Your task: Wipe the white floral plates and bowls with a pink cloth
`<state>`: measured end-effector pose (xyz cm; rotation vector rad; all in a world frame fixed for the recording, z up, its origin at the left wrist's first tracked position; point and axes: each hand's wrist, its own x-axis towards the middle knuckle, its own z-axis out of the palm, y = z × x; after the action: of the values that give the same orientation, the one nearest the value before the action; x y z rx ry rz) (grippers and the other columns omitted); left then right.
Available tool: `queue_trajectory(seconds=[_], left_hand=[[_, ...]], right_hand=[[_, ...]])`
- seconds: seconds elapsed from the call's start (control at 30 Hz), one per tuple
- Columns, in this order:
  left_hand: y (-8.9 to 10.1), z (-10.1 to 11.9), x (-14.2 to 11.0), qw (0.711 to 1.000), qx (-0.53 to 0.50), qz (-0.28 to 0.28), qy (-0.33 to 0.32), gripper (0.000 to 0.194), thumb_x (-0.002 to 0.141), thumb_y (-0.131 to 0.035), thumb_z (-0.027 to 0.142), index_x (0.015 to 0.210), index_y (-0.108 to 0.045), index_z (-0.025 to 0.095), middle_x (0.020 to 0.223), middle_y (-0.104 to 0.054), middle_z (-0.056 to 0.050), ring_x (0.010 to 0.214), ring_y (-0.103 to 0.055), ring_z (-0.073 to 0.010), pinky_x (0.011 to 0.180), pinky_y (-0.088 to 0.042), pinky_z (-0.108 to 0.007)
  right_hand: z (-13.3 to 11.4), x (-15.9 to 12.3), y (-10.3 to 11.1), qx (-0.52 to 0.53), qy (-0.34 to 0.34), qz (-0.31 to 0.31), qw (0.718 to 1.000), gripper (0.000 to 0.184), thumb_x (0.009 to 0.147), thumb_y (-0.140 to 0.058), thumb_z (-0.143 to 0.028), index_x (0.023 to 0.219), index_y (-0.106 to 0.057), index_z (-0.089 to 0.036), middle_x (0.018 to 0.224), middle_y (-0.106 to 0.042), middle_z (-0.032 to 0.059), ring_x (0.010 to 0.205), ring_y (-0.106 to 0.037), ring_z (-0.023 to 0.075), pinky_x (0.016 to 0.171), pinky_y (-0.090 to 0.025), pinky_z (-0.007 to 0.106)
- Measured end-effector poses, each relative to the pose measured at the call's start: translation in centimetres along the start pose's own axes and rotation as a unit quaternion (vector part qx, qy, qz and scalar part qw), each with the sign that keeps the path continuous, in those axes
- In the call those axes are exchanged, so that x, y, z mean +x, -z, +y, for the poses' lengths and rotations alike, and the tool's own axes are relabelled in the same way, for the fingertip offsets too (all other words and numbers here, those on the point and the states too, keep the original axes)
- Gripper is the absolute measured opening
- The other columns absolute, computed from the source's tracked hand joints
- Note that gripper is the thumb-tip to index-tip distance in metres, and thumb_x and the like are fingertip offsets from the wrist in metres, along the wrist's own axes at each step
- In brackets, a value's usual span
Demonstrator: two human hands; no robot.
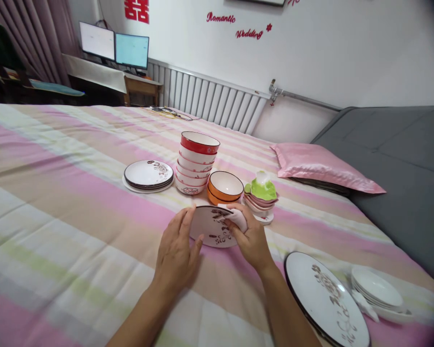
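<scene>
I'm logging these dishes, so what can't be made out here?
All in the head view:
- Back of the held plate: turned away from the camera.
- Part of the cloth: covered by the right hand.
- Near edge of the large plate: cut off by the bottom edge.
- Insides of the lower red-rimmed bowls: hidden by stacking.
- Text on the screens: too small.

- Held plate [204, 227]: white, dark rim, brown floral print.
- Cloth [240, 220]: whitish.
- Tall bowl stack [197, 166]: white with red trim, topmost banded red.
- Two small bowls [222, 194]: orange outside, white inside, dark rims.
- Leafy dish [264, 192]: bright green.
- Pillow [321, 164]: pink.
- Bedspread [75, 217]: pink, beige, white, pale-green stripes.
</scene>
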<state>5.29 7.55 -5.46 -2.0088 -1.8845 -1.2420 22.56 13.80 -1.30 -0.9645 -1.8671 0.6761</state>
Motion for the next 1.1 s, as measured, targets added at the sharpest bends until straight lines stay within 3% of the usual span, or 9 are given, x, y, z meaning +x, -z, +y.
queue_trajectory(seconds=[0.13,0.5,1.1], left_hand=[[0.1,0.1,0.0,1.000,0.004,-0.012,0.021,0.065,0.089,-0.045,0.031,0.147,-0.015,0.022,0.141,-0.040,-0.012,0.129,-0.037,-0.0255,0.104,-0.035,-0.045],[0.1,0.0,0.2,0.997,-0.004,-0.012,0.071,0.067,0.089,-0.045,0.032,0.147,-0.015,0.022,0.140,-0.041,-0.013,0.128,-0.038,-0.0273,0.103,-0.036,-0.048],[0.2,-0.1,0.3,0.997,-0.024,0.003,0.078,0.065,0.089,-0.046,0.032,0.146,-0.019,0.020,0.141,-0.041,-0.013,0.128,-0.038,-0.0280,0.103,-0.036,-0.049]], right_hand=[[0.6,0.2,0.0,0.053,-0.008,-0.007,0.999,0.026,0.085,-0.057,-0.032,0.109,-0.057,-0.024,0.104,-0.063,0.0027,0.088,-0.060,0.0165,0.077,-0.048,0.027],[2.4,0.4,-0.3,0.105,-0.050,-0.021,0.993,0.032,0.082,-0.060,-0.036,0.111,-0.056,-0.022,0.101,-0.063,0.0036,0.085,-0.060,0.0168,0.072,-0.049,0.027],[4.1,0.4,-0.8,0.142,-0.070,-0.045,0.986,0.039,0.081,-0.060,-0.038,0.115,-0.053,-0.020,0.107,-0.064,0.0063,0.094,-0.061,0.0188,0.082,-0.049,0.033]])
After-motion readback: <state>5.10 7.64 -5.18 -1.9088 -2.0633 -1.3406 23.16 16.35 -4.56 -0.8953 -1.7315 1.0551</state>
